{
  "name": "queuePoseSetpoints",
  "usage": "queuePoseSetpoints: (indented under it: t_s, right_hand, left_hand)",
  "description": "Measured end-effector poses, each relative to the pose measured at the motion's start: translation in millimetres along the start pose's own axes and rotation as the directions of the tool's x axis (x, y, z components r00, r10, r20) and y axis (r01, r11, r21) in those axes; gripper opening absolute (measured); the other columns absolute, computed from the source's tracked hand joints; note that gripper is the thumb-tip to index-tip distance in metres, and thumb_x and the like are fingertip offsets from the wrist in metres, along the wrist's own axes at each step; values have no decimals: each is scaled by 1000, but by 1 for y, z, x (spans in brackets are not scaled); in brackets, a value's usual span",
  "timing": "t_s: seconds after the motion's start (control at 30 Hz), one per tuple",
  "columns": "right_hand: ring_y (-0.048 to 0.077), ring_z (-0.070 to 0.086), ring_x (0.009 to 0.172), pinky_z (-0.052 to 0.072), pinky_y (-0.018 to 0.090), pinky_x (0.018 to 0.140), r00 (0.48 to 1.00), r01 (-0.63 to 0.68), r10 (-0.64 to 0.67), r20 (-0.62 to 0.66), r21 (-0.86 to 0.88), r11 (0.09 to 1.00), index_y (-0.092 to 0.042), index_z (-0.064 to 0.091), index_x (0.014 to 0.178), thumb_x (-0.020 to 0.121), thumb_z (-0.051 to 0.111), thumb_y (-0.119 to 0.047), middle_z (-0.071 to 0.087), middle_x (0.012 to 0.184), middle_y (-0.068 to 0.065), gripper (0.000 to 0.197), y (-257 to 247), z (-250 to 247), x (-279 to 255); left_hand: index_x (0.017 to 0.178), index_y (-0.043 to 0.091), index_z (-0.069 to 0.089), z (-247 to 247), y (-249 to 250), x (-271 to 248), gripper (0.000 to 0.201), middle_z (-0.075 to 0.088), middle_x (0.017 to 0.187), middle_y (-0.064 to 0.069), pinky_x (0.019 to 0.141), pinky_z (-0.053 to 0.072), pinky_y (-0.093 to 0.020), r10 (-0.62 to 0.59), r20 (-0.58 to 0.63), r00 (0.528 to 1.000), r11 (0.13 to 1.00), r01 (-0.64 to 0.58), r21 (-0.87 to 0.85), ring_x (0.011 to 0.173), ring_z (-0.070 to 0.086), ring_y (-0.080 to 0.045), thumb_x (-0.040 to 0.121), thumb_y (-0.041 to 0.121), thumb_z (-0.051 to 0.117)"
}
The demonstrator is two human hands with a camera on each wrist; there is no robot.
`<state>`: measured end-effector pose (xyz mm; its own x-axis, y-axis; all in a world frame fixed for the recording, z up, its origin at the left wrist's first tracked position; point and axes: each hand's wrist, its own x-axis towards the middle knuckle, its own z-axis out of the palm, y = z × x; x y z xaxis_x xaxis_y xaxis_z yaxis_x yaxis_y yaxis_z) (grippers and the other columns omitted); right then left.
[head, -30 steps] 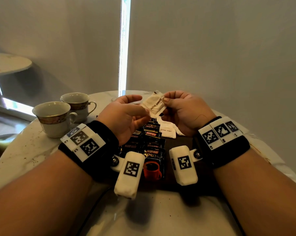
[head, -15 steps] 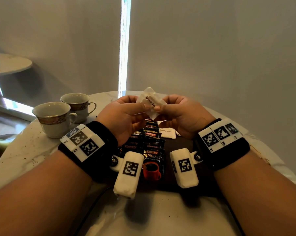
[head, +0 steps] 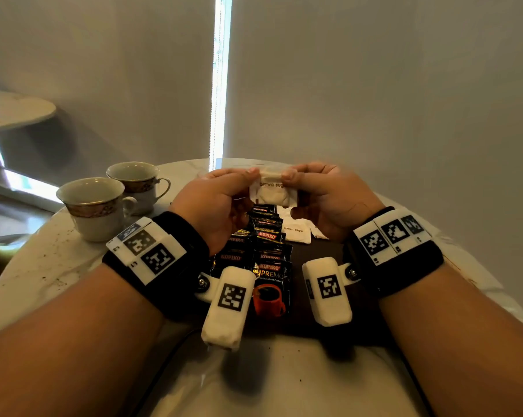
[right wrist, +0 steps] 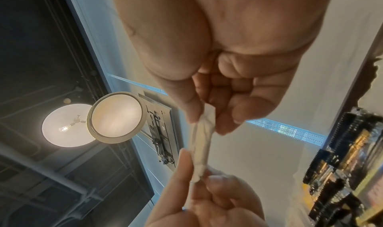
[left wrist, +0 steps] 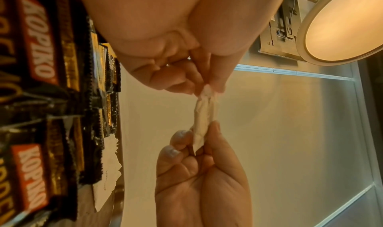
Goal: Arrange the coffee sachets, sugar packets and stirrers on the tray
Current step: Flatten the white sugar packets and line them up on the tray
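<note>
Brown sugar packet pinched at both top corners, hanging above the tray.

My left hand pinches the left corner, thumb against forefinger; my right hand pinches the right; long axis runs hand to hand, level, face toward me; below lie the Kopiko coffee sachets in a lapped row, then the laid brown sugar packets on the dark tray, nearer my right; I judge the right hand sets it down; stirrers not seen.

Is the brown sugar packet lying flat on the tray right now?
No, the brown sugar packet is held in the air, pinched between the left hand and right hand.
</note>
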<state>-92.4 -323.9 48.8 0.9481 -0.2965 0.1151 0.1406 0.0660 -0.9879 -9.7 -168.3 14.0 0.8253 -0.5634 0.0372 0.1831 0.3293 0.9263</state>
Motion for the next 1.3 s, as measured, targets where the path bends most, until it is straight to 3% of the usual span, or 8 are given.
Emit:
queuePoseSetpoints:
  t_s: [0.07,0.17,0.33,0.47,0.57,0.8,1.07,1.3]
  right_hand:
    - [18,64,60,43,25,44,998,16,-18,-55,-36,999,-5,62,92,95,61,-8,71,78,12,4,0,-10,8]
    - [11,50,53,33,22,40,962,-4,-20,-271,-88,996,-5,64,103,96,61,-17,67,84,10,14,2,-41,23]
    - [8,38,52,29,22,36,833,-262,184,-522,-79,962,-15,67,95,99,58,-19,60,84,5,10,31,-94,37]
    - [8,35,46,29,20,31,785,-469,388,-484,-54,881,-12,68,101,99,55,-16,61,84,6,14,59,-118,41]
    - [6,34,44,28,19,33,779,-529,442,-445,-88,844,-12,69,107,101,53,-17,63,81,6,18,63,-123,41]
    - [7,38,49,33,21,37,761,-550,408,-504,-169,818,-11,74,108,93,67,-17,59,72,1,17,65,-118,38]
    - [8,37,45,35,21,39,760,-593,435,-483,-239,769,-10,73,108,94,67,-15,51,54,-2,17,59,-113,36]
    - [9,38,51,37,22,48,752,-598,411,-516,-271,754,-10,74,101,93,67,-11,51,63,2,11,56,-110,34]
  left_hand:
    - [98,15,70,0,0,1,15,65,78,1,46,43,-21,-14,-25,1000,999,13,-33,59,54,-9,95,29,67]
    - [108,15,69,-2,3,1,19,65,79,2,44,44,-21,-38,-65,997,993,30,-111,57,57,-8,94,29,69]
    - [119,18,64,-2,9,-4,29,58,64,6,33,28,-19,-45,-52,998,986,36,-164,39,37,-4,102,39,55]
    - [119,11,65,-5,14,-12,63,36,60,5,40,16,-19,-43,51,998,967,54,-251,38,25,-7,92,64,46]
    - [119,8,65,-6,14,-16,76,29,65,5,46,12,-22,-32,91,995,960,56,-273,46,20,-9,86,73,41]
    - [113,8,63,-5,14,-16,79,27,68,4,51,9,-25,-15,105,994,962,44,-271,52,17,-11,85,77,34]
    - [110,9,64,-6,13,-15,77,31,67,3,49,12,-22,-31,90,996,956,55,-288,50,19,-11,88,76,34]
    - [105,10,65,-4,12,-15,74,31,67,3,51,10,-23,-44,78,996,959,64,-277,50,18,-10,89,75,34]
